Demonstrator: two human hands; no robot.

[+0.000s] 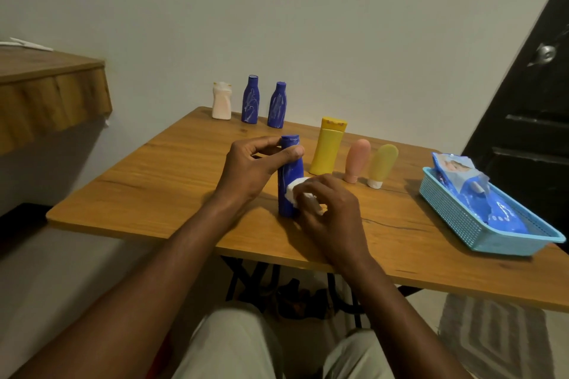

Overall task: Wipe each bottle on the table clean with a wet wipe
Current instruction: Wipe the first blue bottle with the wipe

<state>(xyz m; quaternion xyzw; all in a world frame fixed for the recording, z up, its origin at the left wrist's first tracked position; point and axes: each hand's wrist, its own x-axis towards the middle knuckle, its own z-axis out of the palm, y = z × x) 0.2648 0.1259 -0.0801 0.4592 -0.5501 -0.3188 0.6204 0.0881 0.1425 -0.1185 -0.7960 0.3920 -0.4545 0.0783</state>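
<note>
The blue bottle [288, 175] stands upright on the tabletop [154, 194], between the hands and nearer the front edge than the rest. The left hand [249, 169] has its grip clamped round the neck, thumb in front and fingers behind, just under the cap. The right hand [329, 209] has its grip closed on a bunched wipe [294, 191], which is pressed against the lower right side of the body. The likeliest trouble is the side push low down. With the hold only at the top, a hard stroke could skid the base or twist the bottle out of the fingers. The yellow bottle [328, 148] stands just behind the right hand, with the pink tube [357, 160] and green tube [381, 164] beside it, both on their caps. A wide stroke or a lifted elbow could knock them over. The wipe is wadded small, so it may only spread dirt or miss the side facing away. At the far edge a smeared bottle [251, 100] and its twin [277, 104] show white streaks, and a fouled wipe would clean those poorly. Fresh ones lie in the basket [452, 215] on the right.
</note>
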